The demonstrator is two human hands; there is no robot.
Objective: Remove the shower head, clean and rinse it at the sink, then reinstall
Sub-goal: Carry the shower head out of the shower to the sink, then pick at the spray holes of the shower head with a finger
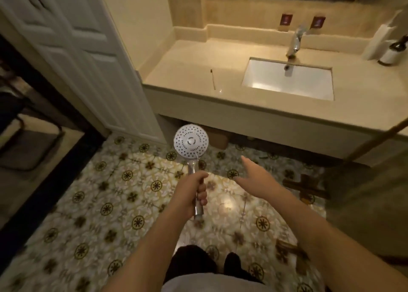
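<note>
My left hand (195, 192) grips the chrome handle of the shower head (191, 142), held upright over the floor with its round white spray face turned up toward me. No hose hangs from the handle's lower end. My right hand (254, 173) is stretched out beside it with straight fingers and holds nothing. Ahead at the upper right lies the white rectangular sink (287, 80) set into a beige counter (189, 71), with a chrome faucet (294, 41) behind the basin. A thin toothbrush (213, 79) lies on the counter left of the sink.
A white panelled door (88, 55) stands open at the left. Patterned floor tiles (132, 192) spread beneath me. A dark bottle (395, 49) and a white holder stand at the counter's right end. A wooden stick (375, 141) leans at the right, above a small wooden cross-shaped piece (305, 187).
</note>
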